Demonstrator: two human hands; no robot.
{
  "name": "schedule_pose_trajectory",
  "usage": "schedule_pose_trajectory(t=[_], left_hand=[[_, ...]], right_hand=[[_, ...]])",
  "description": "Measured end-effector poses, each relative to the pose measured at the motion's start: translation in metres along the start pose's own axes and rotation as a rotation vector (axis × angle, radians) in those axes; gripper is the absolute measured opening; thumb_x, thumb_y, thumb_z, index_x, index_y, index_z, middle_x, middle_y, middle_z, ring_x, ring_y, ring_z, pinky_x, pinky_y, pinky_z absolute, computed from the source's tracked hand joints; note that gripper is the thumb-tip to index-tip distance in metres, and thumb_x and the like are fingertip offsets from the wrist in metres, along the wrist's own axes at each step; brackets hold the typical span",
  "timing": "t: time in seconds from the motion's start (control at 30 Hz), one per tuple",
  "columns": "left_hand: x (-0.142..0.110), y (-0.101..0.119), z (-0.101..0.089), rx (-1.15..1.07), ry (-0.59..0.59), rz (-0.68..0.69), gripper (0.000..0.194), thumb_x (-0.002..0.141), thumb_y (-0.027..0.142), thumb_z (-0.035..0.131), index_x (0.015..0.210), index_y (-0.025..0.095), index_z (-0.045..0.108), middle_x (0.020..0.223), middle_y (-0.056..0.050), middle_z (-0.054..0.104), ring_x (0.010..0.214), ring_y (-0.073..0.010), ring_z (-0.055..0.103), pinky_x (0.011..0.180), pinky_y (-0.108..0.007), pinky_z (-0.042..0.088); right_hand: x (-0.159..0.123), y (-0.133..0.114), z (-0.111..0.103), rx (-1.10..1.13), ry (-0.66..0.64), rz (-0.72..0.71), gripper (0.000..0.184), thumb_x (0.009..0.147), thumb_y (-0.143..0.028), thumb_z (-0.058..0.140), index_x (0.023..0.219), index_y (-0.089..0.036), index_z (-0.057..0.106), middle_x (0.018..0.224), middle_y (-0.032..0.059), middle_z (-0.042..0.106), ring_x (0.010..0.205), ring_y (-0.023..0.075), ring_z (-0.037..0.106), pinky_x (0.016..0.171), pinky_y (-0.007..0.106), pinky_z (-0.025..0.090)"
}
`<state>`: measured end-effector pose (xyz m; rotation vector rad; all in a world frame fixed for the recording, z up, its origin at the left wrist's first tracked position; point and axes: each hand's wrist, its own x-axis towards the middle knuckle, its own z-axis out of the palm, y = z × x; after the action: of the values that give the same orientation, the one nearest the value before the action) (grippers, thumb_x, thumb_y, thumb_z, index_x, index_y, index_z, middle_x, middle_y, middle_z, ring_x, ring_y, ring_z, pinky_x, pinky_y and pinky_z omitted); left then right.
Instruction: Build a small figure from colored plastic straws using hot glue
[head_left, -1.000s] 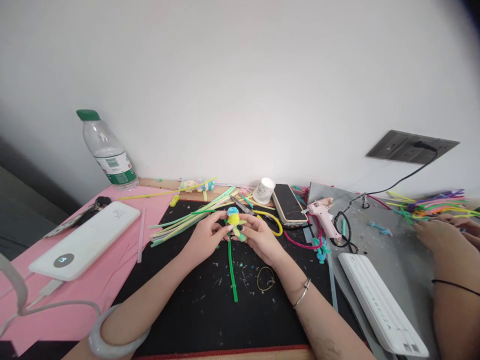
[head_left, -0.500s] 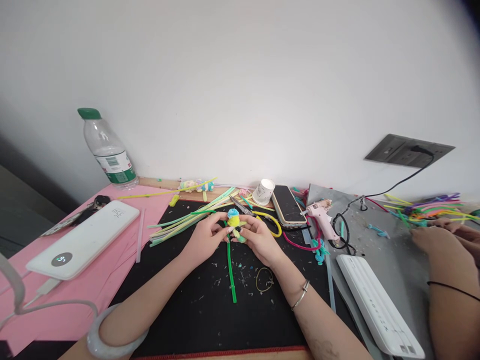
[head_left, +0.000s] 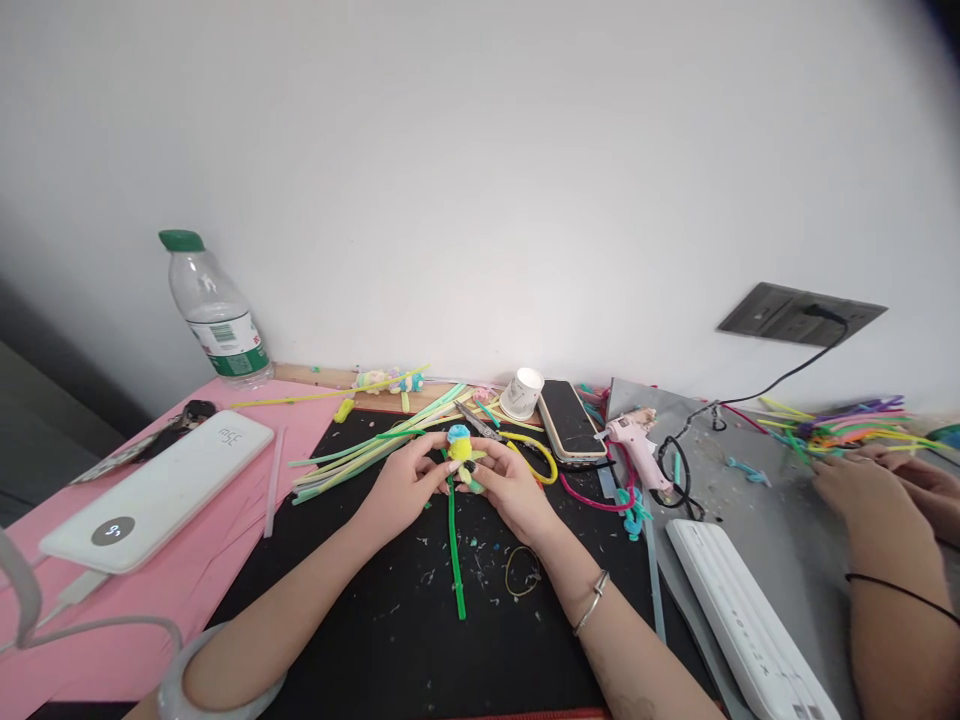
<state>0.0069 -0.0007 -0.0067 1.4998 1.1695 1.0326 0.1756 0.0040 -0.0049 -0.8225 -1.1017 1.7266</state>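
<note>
Between my two hands is a small pipe-cleaner figure [head_left: 460,447], blue on top and yellow below, with pale yellow-green parts at its lower end. My left hand [head_left: 411,480] pinches it from the left with thumb and fingers. From the right, my right hand [head_left: 511,487] grips its lower part, a small black spot showing near the thumb. A green pipe cleaner [head_left: 455,560] runs down from beneath the figure over the black mat [head_left: 360,620]. Just behind my hands lie pale green and yellow pipe cleaners [head_left: 352,465], scissors [head_left: 476,420] and a yellow loop [head_left: 546,462].
At left are a bottle [head_left: 225,325] and a white power bank [head_left: 161,490]. A paper cup [head_left: 521,394], phone [head_left: 571,420] and pink glue gun [head_left: 637,448] stand behind right, with another power bank [head_left: 739,610] nearer. Another person's hand [head_left: 862,485] works among pipe cleaners at far right.
The whole view has shifted slightly, most things sitting a little lower and to the left. Both hands keep their hold on the figure with hardly any change.
</note>
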Motion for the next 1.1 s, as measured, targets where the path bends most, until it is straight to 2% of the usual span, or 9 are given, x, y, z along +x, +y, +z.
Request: schedule_pose_trajectory(t=[0.13,0.37,0.6,0.93,1.1], left_hand=[[0.0,-0.002,-0.001,0.005,0.009,0.004,0.04,0.081,0.039,0.058,0.116,0.019,0.056,0.081,-0.002,0.067,0.06,-0.0165,0.063,0.061,-0.031,0.054],[0.001,-0.002,-0.002,-0.007,0.001,0.009,0.039,0.081,0.037,0.057,0.116,0.02,0.057,0.081,-0.001,0.067,0.06,-0.0165,0.064,0.062,-0.031,0.054],[0.001,-0.007,-0.001,-0.013,0.014,0.005,0.038,0.08,0.036,0.059,0.115,0.02,0.058,0.077,-0.002,0.068,0.061,-0.0181,0.065,0.063,-0.033,0.055],[0.0,0.003,-0.001,-0.008,0.05,-0.012,0.044,0.076,0.04,0.061,0.114,0.018,0.058,0.11,-0.01,0.067,0.057,-0.0141,0.063,0.061,-0.034,0.056],[-0.001,-0.002,-0.003,-0.03,0.04,0.001,0.048,0.08,0.044,0.059,0.121,0.019,0.055,0.115,-0.01,0.065,0.063,-0.0154,0.065,0.064,-0.035,0.057]], right_hand=[[0.001,0.001,-0.002,0.07,-0.014,0.009,0.036,0.069,-0.029,0.077,0.102,-0.019,0.066,0.089,0.003,0.07,0.072,0.0141,0.064,0.074,0.031,0.052],[0.003,0.002,0.0,0.108,0.02,-0.001,0.03,0.068,-0.026,0.076,0.096,-0.019,0.067,0.081,0.0008,0.069,0.07,0.0131,0.063,0.072,0.028,0.051],[0.002,0.001,0.003,0.047,0.039,-0.016,0.026,0.068,-0.026,0.076,0.092,-0.019,0.066,0.078,-0.0001,0.068,0.065,0.012,0.06,0.065,0.025,0.049],[0.001,0.0,0.002,0.096,0.064,0.007,0.037,0.067,-0.028,0.076,0.1,-0.021,0.062,0.075,-0.0017,0.066,0.063,0.0122,0.062,0.065,0.027,0.052],[0.0,0.002,0.002,0.075,0.077,-0.027,0.039,0.068,-0.031,0.076,0.1,-0.02,0.059,0.077,-0.0006,0.066,0.062,0.0124,0.062,0.063,0.026,0.05]])
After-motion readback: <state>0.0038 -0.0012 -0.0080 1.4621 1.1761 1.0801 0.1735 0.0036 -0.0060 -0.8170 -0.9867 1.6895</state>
